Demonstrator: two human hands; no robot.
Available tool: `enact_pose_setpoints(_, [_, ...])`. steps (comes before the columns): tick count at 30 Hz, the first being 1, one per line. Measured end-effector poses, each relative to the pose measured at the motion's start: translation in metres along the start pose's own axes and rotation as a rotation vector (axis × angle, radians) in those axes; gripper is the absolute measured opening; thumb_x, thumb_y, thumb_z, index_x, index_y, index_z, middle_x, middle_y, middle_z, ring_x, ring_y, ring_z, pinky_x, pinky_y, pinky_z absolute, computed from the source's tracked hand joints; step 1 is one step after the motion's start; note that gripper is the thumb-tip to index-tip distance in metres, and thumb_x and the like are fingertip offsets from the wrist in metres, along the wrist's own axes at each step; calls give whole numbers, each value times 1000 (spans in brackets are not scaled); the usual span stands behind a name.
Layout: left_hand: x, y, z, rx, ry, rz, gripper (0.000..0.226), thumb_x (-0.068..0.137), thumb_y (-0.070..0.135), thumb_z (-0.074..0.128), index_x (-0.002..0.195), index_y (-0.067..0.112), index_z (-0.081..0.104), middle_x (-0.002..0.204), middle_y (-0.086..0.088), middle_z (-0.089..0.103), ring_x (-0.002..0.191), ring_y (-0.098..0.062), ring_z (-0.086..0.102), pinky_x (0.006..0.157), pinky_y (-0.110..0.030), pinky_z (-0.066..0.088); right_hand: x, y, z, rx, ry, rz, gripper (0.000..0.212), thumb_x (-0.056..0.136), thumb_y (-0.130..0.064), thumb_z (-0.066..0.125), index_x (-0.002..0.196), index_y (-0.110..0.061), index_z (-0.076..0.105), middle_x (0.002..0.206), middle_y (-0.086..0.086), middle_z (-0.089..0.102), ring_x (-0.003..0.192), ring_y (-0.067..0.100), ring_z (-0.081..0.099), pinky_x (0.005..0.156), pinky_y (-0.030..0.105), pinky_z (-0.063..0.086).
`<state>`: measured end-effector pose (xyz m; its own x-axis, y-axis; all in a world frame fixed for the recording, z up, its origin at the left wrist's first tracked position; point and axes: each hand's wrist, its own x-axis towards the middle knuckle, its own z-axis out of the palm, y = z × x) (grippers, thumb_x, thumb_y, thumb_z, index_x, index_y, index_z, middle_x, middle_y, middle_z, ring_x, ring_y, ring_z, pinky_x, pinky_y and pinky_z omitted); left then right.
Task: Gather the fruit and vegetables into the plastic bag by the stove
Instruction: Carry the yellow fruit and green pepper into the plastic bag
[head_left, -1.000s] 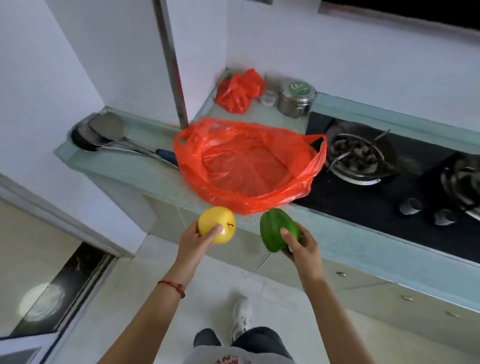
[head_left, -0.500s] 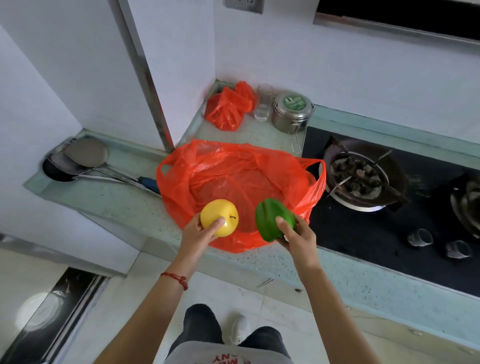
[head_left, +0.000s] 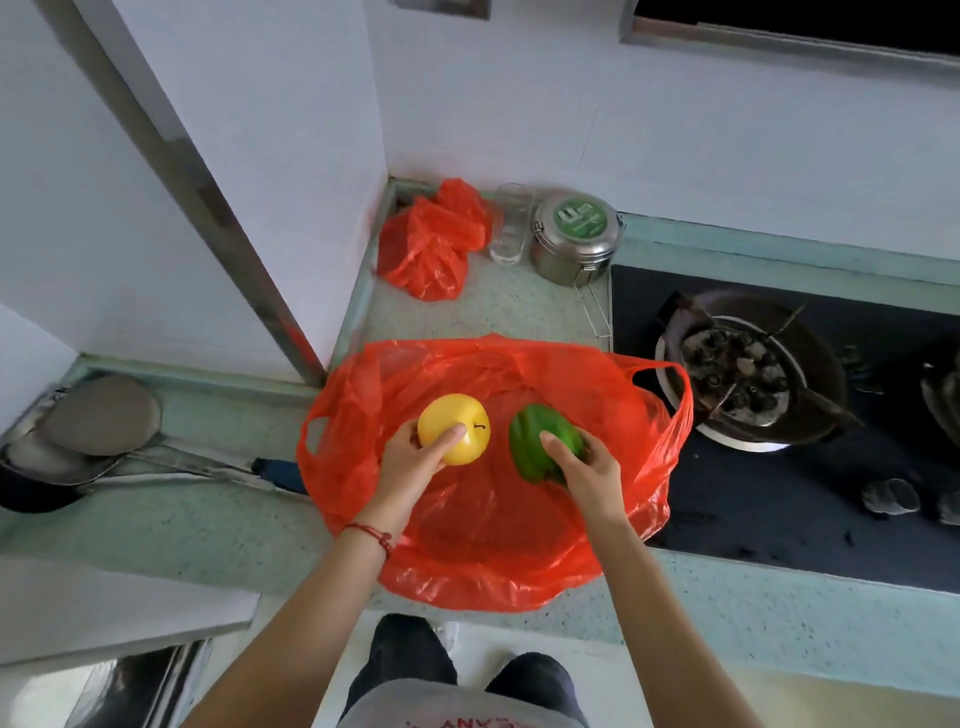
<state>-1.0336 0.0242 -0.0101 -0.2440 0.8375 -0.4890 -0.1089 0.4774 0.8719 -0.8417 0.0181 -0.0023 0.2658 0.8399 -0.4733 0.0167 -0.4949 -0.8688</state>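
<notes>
Over the open mouth of the orange plastic bag (head_left: 483, 525), which lay spread on the desk (head_left: 208, 525) just beside the stove (head_left: 779, 467), the L hand (head_left: 410, 462) had its grip closed round a yellow apple (head_left: 453, 427) & the R hand (head_left: 589, 470) was grasping a green pepper (head_left: 540, 441), both veg/fruit held above the bag's middle, not yet inside. Best move IMO: lower both near the bag floor before letting go, w/ apple & pepper apart so they didn't knock. Bag rim looked floppy, so dropping from height risked a roll-out toward the desk edge.
</notes>
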Motion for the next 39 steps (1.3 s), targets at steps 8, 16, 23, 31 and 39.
enact_pose_setpoints(8, [31, -1, 3, 166, -20, -19, 35, 51, 50, 73, 72, 24, 62, 73, 3, 64, 78, -21, 63, 81, -46, 55, 16, 3, 16, -203, 125, 31, 76, 70, -45, 74, 132, -13, 46, 121, 6, 58, 110, 24, 56, 97, 43, 48])
enact_pose_setpoints(16, [29, 4, 6, 296, 1, 27, 31, 70, 34, 77, 87, 12, 64, 79, -3, 63, 79, -24, 62, 64, -29, 49, 13, 4, 19, -231, 155, 23, 80, 71, -47, 72, 136, -12, 40, 130, 8, 54, 117, 24, 53, 99, 40, 46])
enact_pose_setpoints(23, [20, 5, 3, 338, -16, 49, 74, 68, 41, 76, 129, 9, 49, 128, -9, 55, 117, -24, 52, 100, -38, 42, 2, 6, 12, -187, 171, -3, 84, 73, -46, 71, 141, -13, 33, 142, 7, 44, 130, 23, 42, 107, 39, 38])
enact_pose_setpoints(31, [4, 1, -4, 362, -26, 116, 80, 65, 45, 74, 132, 9, 47, 138, -11, 49, 127, -22, 46, 108, -39, 36, -23, 6, -2, -103, 216, -66, 70, 78, -38, 68, 137, -13, 40, 140, 6, 48, 129, 18, 44, 107, 36, 37])
enact_pose_setpoints(39, [-39, -7, -1, 411, -33, 311, 65, 70, 40, 70, 126, 13, 52, 131, -8, 54, 117, -15, 50, 97, -26, 37, -63, 20, -32, -23, 202, -145, 59, 82, -35, 66, 134, -15, 46, 137, 4, 51, 126, 14, 47, 104, 30, 39])
